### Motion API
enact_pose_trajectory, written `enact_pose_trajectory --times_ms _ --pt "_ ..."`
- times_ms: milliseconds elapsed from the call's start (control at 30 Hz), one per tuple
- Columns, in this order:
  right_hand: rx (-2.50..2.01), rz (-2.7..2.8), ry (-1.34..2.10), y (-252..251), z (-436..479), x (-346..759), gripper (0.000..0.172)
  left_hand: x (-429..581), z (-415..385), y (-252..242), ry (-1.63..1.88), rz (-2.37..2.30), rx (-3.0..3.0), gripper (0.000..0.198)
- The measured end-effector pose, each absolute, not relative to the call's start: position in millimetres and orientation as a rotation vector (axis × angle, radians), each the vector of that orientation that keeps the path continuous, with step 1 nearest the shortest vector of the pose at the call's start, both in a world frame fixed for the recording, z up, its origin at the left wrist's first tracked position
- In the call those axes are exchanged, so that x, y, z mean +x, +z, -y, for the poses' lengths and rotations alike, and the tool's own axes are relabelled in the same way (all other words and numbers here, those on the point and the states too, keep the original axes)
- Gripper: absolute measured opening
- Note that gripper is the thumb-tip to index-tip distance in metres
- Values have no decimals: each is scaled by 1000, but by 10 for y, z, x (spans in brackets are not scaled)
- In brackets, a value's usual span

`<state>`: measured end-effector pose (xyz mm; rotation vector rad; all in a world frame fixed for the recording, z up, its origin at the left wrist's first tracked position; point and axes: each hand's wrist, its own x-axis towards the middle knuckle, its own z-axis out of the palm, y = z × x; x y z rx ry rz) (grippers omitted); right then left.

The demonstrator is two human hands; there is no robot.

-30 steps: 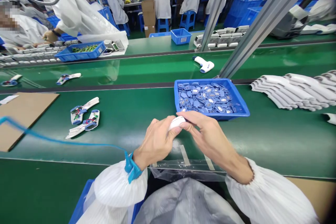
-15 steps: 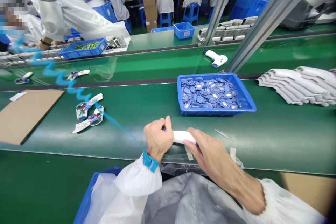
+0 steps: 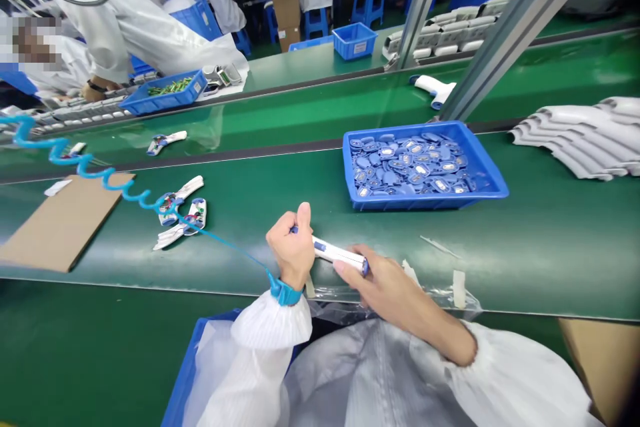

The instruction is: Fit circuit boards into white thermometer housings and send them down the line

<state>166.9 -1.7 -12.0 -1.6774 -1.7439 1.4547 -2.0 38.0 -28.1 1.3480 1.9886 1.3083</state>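
Note:
A white-and-blue handheld infrared thermometer [image 3: 334, 252] lies across between my two hands, its narrow edge with a blue button facing up. My left hand [image 3: 293, 243] is wrapped round its left end, thumb up, and hides that part. The fingers of my right hand [image 3: 377, 280] pinch the right end near its blue tip. A blue coiled cord [image 3: 230, 245] runs from the band on my left wrist toward the far left. On the bench to the left lie two opened thermometer halves [image 3: 183, 227] with wires and circuit parts showing.
A blue tray [image 3: 430, 201] of small blue plastic parts stands beyond my right hand. White shells [image 3: 575, 140] are stacked at right, near a metal post [image 3: 520, 33]. Cardboard [image 3: 65, 227] lies at left. Another thermometer [image 3: 434, 89] rests on the conveyor. A co-worker's hand [image 3: 97, 88] is across the line.
The thermometer has been turned, so its edge with the blue button now faces up, and it slopes down to the right. My head view has shifted slightly.

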Motion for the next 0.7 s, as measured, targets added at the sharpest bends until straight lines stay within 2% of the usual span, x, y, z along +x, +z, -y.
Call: enact_pose_trajectory --times_ms 67,200,367,500,600,700 --pt "-1640 1983 1165 -95 45 1605 37 -8 -532 -287 1274 -1992 1356 57" --pt "-1651 2192 810 -146 46 1530 44 -23 -699 -268 1109 -2030 1564 55" --pt "-1608 2034 933 -202 -12 1673 38 -347 -765 -179 775 -1777 2047 48" --pt "-1532 1957 872 -187 -155 1630 39 -682 -946 63 545 -1794 2158 52" --pt "-1403 2032 874 -104 -293 1408 39 -706 -1072 210 598 -1828 2125 53" --pt "-1405 2187 881 -55 -400 1191 37 -563 -1111 121 816 -1883 1799 55"
